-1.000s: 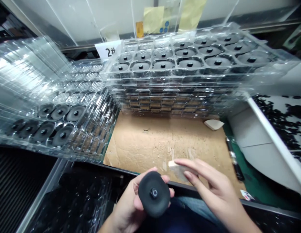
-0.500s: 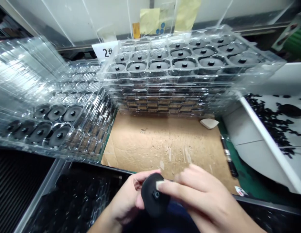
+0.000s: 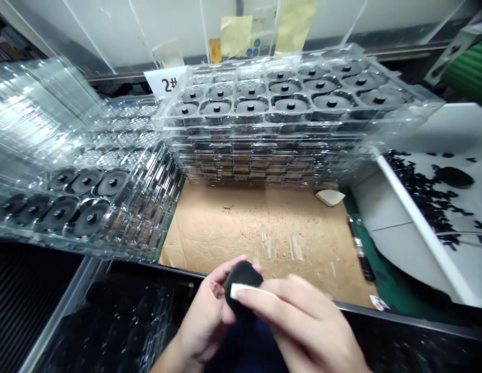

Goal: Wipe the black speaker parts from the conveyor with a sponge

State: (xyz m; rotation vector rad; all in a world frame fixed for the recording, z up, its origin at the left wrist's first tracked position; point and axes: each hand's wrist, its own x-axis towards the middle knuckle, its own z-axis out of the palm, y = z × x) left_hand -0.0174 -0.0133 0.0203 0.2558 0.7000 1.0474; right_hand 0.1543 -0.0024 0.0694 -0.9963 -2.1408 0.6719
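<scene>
My left hand (image 3: 205, 321) grips a round black part (image 3: 243, 277) at the bottom centre, fingers curled round its edge. My right hand (image 3: 303, 326) pinches a small white wedge-shaped piece (image 3: 244, 291) and presses it flat against the face of the black part, covering most of it. Both hands hover just above the near edge of a brown cardboard sheet (image 3: 264, 228).
A tall stack of clear blister trays (image 3: 287, 134) holding black parts stands behind the cardboard, labelled "2#" (image 3: 169, 83). More clear trays (image 3: 89, 197) lean at the left. A second white wedge (image 3: 329, 197), a dark pen (image 3: 359, 248) and a white bin of small black pieces (image 3: 427, 191) lie at the right.
My right hand brought the white wedge leftward from beside the black part onto its face. The part's centre stud, visible before, is now covered. The view shifted slightly right.
</scene>
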